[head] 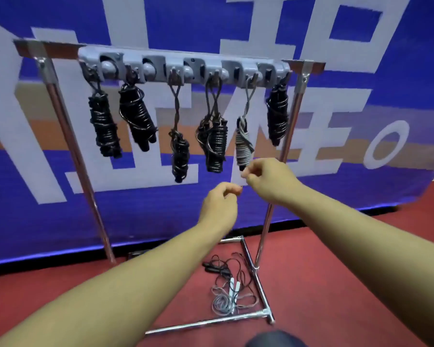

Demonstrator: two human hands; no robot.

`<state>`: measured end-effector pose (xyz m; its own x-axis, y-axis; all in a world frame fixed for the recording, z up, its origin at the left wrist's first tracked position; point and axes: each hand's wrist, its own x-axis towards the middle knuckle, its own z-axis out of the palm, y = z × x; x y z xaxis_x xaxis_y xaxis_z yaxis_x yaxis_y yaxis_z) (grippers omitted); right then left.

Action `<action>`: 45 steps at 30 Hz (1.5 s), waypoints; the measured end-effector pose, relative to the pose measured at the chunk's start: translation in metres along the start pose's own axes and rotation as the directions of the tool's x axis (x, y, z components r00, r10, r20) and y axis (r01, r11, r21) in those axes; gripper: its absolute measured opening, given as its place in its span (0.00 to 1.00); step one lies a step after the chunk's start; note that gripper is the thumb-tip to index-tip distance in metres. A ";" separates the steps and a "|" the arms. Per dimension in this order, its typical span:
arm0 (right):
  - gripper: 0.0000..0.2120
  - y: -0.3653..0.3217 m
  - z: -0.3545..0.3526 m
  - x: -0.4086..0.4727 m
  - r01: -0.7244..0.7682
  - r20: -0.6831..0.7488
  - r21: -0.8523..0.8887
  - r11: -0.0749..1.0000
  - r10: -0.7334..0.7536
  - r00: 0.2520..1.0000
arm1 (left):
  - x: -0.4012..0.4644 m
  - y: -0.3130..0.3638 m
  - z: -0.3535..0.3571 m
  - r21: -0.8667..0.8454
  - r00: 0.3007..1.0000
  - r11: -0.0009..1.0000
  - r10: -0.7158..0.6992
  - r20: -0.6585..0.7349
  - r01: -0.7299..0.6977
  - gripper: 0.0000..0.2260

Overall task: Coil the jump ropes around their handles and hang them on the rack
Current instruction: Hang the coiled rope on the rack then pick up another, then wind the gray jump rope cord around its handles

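My left hand (219, 204) and right hand (266, 180) hung loosely curled, holding nothing, just below the grey coiled jump rope (243, 146). It dangled by its loop from the grey plastic hook rail (183, 67), so the handles stayed bundled. 2 uncoiled ropes (226, 291) lay on the red floor.

the rack (266, 222) stands on the floor (336, 271) in front of a banner (361, 121). a hook bar (183, 67) sits on its top rail, between the two posts. six coiled jump ropes (217, 144) hang from the hooks in a row, from left to right. the fifth coiled rope (244, 149) hangs just above the right hand (268, 180). the left hand (221, 204) is lower and to the left of the right hand, near it. loose ropes (229, 291) lie on the floor beside the right foot of the rack, below the hands.
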<state>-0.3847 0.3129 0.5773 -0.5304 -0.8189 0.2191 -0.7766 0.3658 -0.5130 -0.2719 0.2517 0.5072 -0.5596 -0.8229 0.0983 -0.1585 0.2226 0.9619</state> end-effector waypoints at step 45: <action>0.27 0.356 0.628 -0.016 -0.952 0.079 -0.096 0.290 0.956 0.283 | -0.041 -0.581 0.014 0.306 0.824 0.809 -0.555 0.113 0.503 0.14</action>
<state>-0.4391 0.1789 -0.1297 -0.8653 0.0829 -0.4943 0.2475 0.9283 -0.2776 -0.1682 0.1631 -0.0593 -0.4648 -0.7430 -0.4816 -0.6581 -0.0740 0.7493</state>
